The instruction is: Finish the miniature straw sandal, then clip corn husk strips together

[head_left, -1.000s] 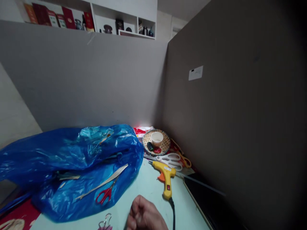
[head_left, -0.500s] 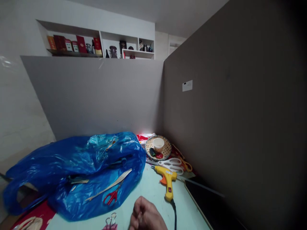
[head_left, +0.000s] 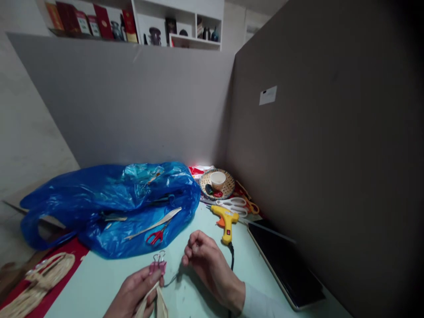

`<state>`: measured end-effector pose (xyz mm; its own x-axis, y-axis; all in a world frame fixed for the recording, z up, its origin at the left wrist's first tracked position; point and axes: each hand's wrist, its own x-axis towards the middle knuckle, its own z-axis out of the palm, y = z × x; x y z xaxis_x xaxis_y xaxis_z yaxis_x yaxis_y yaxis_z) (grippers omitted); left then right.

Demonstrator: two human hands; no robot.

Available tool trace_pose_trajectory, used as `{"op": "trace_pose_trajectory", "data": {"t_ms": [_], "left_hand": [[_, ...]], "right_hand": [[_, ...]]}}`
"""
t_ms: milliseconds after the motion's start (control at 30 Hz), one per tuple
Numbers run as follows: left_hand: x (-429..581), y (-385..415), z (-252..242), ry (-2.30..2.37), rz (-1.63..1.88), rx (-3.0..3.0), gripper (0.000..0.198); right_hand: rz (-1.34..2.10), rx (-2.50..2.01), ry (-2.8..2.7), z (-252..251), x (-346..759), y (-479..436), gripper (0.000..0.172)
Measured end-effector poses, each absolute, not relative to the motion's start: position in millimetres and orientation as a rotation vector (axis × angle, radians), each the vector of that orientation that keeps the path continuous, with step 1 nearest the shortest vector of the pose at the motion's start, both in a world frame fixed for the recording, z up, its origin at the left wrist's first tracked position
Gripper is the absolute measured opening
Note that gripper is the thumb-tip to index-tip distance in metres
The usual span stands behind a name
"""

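At the bottom of the head view, my left hand [head_left: 132,291] is closed around pale, flat fibre strips [head_left: 161,302]. A pink binder clip [head_left: 158,266] with raised wire handles sits at the top of the strips, against my left fingertips. To the right, my right hand [head_left: 212,267] hovers over the table with its fingers curled into a pinch. What those fingers hold, if anything, is too small to make out. A thin dark strand [head_left: 170,281] runs from beside the clip toward the space below my right hand.
A blue plastic bag [head_left: 109,190] carries red-handled scissors [head_left: 155,237] and a pale strip. A yellow glue gun [head_left: 228,221], white-handled scissors [head_left: 233,205] and a woven basket [head_left: 205,179] with a cup [head_left: 217,180] lie ahead. A dark tablet [head_left: 285,265] lies right, coiled fibre [head_left: 49,276] left.
The view has tilted down, so things appear higher. My left hand, the strips and more of the clip now show. My right hand stays curled, with its wrist and sleeve visible.
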<state>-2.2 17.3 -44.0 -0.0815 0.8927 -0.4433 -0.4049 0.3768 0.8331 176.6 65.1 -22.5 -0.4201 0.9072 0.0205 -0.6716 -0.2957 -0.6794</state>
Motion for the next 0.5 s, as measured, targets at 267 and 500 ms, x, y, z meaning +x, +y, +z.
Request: {"op": "trace_pose_trajectory", "data": {"t_ms": [267,500], "left_hand": [[-4,15,-37,1.224,1.114,0.498,0.04],[-5,13,-30,1.299,1.068,0.466,0.042]], "right_hand": [[1.914,-0.432,-0.701,-22,180,65,0.014],[1.898,-0.409,-0.714,-19,182,63,0.019]]}}
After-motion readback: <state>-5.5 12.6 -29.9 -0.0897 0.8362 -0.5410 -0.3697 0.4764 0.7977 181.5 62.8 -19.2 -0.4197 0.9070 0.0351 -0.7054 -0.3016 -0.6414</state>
